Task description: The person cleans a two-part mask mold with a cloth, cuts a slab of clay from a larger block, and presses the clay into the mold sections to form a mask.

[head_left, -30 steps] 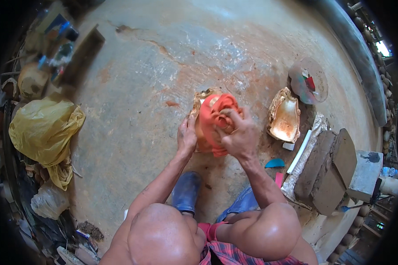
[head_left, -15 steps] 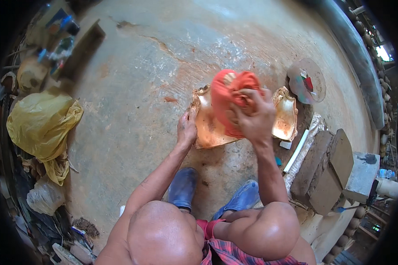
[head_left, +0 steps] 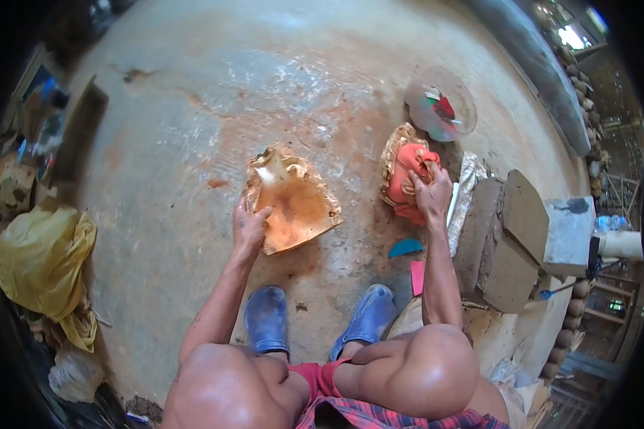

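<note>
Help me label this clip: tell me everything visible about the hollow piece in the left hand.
The hollow piece is an open shell, inside facing up, stained orange-brown with a pale patch at the far left. Its rim is rough and uneven, its near edge straighter; the material is uncertain. The left hand grips its left edge, over the floor.

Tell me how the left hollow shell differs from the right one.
The left shell shows its hollow inside; the right shell is mostly covered by a red cloth bundle. The left hand grips the left shell's edge, while the right hand holds the bundle over the right shell. The left shell looks wider than the right shell. Both have uneven, brownish rims.
</note>
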{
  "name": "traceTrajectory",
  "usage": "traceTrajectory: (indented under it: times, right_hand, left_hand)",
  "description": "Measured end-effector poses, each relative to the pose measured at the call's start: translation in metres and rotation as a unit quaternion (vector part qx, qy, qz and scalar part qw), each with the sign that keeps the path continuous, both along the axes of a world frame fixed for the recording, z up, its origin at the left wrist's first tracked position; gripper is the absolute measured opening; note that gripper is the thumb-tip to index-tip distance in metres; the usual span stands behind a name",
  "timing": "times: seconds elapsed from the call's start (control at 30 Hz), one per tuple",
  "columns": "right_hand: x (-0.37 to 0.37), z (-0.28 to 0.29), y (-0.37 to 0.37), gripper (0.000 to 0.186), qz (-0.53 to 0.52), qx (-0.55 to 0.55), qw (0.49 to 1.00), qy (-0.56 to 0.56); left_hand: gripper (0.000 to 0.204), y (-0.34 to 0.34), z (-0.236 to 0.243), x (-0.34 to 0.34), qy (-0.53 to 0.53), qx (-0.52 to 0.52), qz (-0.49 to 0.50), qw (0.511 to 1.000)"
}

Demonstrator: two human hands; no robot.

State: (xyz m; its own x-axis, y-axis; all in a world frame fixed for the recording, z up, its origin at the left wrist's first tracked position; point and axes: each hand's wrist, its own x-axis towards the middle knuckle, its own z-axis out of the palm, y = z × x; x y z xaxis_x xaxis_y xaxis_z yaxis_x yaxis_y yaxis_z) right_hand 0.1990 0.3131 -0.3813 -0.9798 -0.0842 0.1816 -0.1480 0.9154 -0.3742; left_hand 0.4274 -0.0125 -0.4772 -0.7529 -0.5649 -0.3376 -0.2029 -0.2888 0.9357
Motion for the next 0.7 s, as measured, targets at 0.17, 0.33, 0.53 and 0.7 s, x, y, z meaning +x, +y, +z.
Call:
traceTrajectory:
  times: [0.17, 0.33, 0.53, 0.7]
  right_hand:
    - [0.010, -0.005, 0.004, 0.042, -0.050, -0.039, 0.996, 0.065]
    - [-0.003, 0.011, -0.001, 0.038, -0.035, -0.073, 0.995, 0.056]
    - [-0.029, 0.011, -0.010, 0.031, -0.072, -0.014, 0.996, 0.057]
    - [-0.039, 0.021, 0.014, 0.036, 0.001, -0.066, 0.993, 0.100]
  left_hand:
    - [0.053, 0.008, 0.015, -0.004, -0.062, -0.031, -0.011, 0.998]
    - [0.054, 0.004, 0.011, 0.002, -0.031, 0.013, 0.005, 0.999]
    - [0.055, 0.009, 0.022, -0.005, -0.059, -0.012, -0.015, 0.998]
    - [0.058, 0.004, 0.013, 0.001, -0.058, 0.002, 0.001, 0.998]
